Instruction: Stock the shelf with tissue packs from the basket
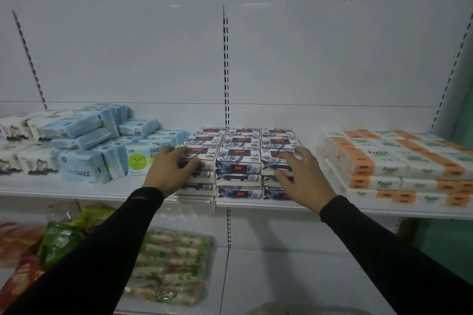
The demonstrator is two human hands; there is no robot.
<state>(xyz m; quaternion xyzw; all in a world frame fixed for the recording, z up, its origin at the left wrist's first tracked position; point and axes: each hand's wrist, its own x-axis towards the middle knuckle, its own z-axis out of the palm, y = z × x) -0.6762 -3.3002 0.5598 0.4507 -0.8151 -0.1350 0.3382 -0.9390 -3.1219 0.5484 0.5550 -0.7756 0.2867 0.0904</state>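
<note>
Currently both hands on stack of navy-and-white floral tissue packs with red labels (239, 158), mid white metal shelf (76, 190). Left hand (170, 170) curled round front-left corner pack, fingers over its top, thumb on front face. Right hand (302, 174) spread flat on front-right corner pack, fingers relaxed, pressing not grasping. Stack three wide, roughly three high, at shelf front edge. Loose pile of light-blue plastic-wrapped tissue packs (84, 140) just left. Orange-and-white "Facial" tissue packs (378, 161) near on right. Clear-wrapped snack packets (169, 266) on lower shelf. Basket not visible.
</note>
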